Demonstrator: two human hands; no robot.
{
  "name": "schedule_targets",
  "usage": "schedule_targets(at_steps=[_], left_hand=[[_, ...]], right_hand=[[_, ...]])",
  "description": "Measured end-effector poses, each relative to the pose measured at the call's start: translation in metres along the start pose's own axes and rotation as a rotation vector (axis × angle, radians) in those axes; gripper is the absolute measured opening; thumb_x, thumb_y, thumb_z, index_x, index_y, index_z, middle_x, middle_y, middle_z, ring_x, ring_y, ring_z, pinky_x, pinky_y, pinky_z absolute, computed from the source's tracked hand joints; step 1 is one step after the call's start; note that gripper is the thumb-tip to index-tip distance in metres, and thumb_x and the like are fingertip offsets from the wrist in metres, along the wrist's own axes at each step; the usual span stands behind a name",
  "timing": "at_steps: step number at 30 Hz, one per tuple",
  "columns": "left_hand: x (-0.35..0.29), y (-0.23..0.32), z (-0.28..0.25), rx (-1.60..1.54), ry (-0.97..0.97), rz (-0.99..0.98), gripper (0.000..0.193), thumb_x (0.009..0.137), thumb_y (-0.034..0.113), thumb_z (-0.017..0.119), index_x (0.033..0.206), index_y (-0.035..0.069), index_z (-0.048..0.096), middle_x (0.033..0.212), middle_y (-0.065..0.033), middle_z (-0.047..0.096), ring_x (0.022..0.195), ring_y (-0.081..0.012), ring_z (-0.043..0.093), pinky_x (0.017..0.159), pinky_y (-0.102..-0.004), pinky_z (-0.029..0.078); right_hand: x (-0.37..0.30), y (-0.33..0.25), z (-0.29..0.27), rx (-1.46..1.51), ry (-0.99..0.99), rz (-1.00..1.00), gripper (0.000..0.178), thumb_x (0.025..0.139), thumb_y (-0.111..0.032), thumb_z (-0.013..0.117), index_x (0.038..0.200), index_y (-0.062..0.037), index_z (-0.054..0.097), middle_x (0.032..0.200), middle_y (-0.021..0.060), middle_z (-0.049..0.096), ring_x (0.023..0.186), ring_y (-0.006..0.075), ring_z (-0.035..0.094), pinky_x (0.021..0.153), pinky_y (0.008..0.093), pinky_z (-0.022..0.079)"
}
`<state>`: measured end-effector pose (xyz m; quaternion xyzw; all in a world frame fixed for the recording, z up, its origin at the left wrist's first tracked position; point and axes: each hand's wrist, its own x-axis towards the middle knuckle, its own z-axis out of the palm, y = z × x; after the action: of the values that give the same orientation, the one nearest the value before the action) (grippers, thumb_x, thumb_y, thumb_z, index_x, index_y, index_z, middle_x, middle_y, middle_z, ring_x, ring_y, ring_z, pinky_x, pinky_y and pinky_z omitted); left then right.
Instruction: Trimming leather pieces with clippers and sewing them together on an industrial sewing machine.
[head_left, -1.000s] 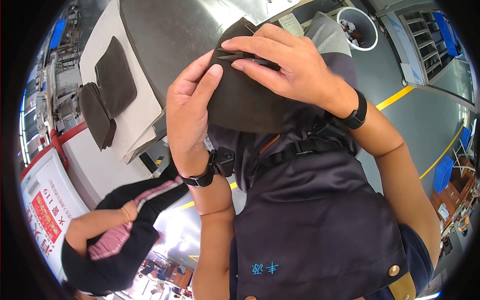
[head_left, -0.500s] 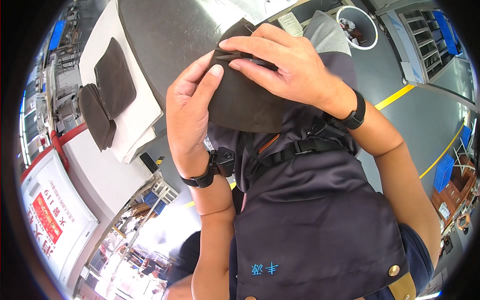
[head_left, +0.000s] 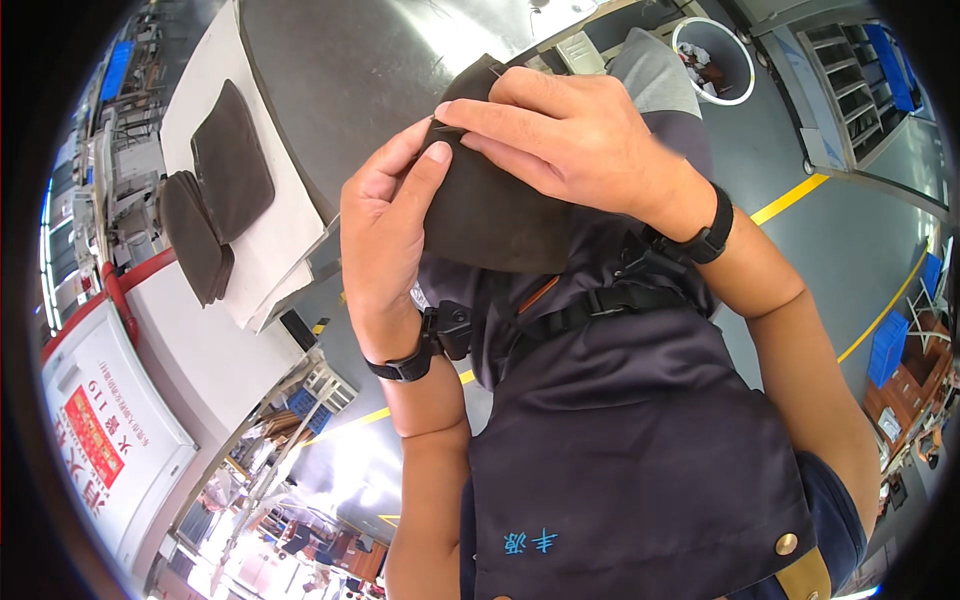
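A dark brown, leather-like flat piece hangs between my hands over my lap, in front of my dark apron. My left hand pinches its left edge between thumb and fingers. From the right, my right hand reaches across, its thumb and forefinger closed together on the upper left edge, close to the left fingertips. The part of the piece behind the right hand is hidden. At the left, similar brown pieces lie on a white board: one flat piece beside a small stack.
The white board rests at the edge of a dark grey table. A round bin holding scraps stands on the floor at the far right. Metal shelving stands beyond it. Blue crates sit at the right.
Both hands and the brown piece have shifted slightly down. The right thumb and forefinger have closed; a dark strip that showed between them is now hidden.
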<state>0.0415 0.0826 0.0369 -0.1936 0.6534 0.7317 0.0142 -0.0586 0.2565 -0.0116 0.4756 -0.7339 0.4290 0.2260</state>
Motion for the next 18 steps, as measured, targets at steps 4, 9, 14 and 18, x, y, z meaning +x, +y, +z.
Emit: schedule_targets(at_steps=[4, 9, 14, 18], left_hand=[[0.002, -0.001, -0.005, -0.082, -0.052, -0.023, 0.031, 0.101, 0.011, 0.063, 0.128, -0.004, 0.066, 0.113, -0.0073, 0.072, 0.101, -0.0111, 0.066, 0.091, -0.0244, 0.051], [0.0, -0.001, -0.004, -0.078, -0.074, -0.07, 0.035, 0.1, 0.01, 0.061, 0.133, -0.004, 0.063, 0.119, -0.0087, 0.071, 0.105, -0.0126, 0.066, 0.094, -0.0263, 0.051], [0.002, 0.005, 0.0, -0.118, -0.061, 0.016, 0.043, 0.101, 0.008, 0.059, 0.141, -0.005, 0.055, 0.131, -0.0113, 0.065, 0.118, -0.0153, 0.062, 0.103, -0.0292, 0.047], [0.002, 0.006, -0.008, -0.177, -0.117, -0.007, 0.044, 0.101, 0.007, 0.057, 0.143, -0.006, 0.052, 0.135, -0.0127, 0.063, 0.123, -0.0178, 0.059, 0.106, -0.0304, 0.044]], right_hand=[[-0.002, -0.003, 0.003, 0.135, 0.009, 0.127, 0.029, 0.086, -0.017, 0.077, 0.115, -0.0156, 0.072, 0.084, 0.0001, 0.061, 0.062, 0.0187, 0.061, 0.053, 0.0301, 0.05], [0.0, -0.01, 0.002, 0.523, 0.033, 0.494, 0.031, 0.089, -0.015, 0.077, 0.12, -0.0134, 0.071, 0.093, 0.0021, 0.067, 0.078, 0.0127, 0.058, 0.066, 0.0257, 0.048], [0.0, -0.006, -0.01, 0.438, 0.059, 0.568, 0.037, 0.088, -0.017, 0.079, 0.123, -0.0124, 0.069, 0.095, 0.0022, 0.065, 0.073, 0.0114, 0.055, 0.064, 0.0256, 0.046], [-0.004, 0.009, -0.013, 0.322, 0.064, 0.535, 0.042, 0.087, -0.018, 0.08, 0.127, -0.0111, 0.067, 0.095, 0.0029, 0.063, 0.072, 0.0112, 0.054, 0.063, 0.0261, 0.046]])
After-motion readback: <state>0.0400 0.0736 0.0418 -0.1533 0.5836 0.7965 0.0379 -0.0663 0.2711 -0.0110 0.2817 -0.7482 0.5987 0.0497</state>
